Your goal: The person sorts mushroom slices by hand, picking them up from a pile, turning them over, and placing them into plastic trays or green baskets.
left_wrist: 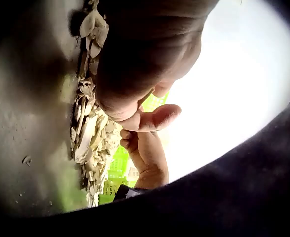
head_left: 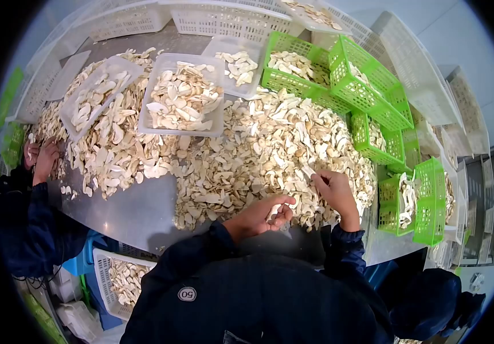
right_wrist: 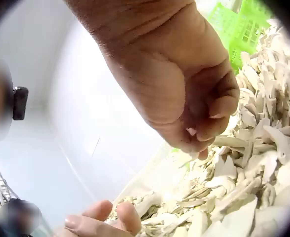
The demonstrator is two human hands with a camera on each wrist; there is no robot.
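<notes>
A wide heap of dried mushroom slices (head_left: 310,132) covers the steel table in front of me. My right hand (head_left: 336,192) is over the heap's near right part, pinching a pale mushroom slice (head_left: 308,171) between thumb and fingers. In the right wrist view its fingers (right_wrist: 219,106) curl in toward the palm. My left hand (head_left: 261,217) is at the heap's near edge, palm turned up. Its curled fingers hold a pale slice (head_left: 273,212), partly hidden by them. The left wrist view shows this hand (left_wrist: 145,64) from close up, dark against bright light.
Green baskets (head_left: 393,146) with slices line the right side. White trays (head_left: 181,129) of slices stand on the heap at the back left. Another person's hands (head_left: 45,157) work at the far left. A white crate (head_left: 104,275) with slices sits below the table's front edge.
</notes>
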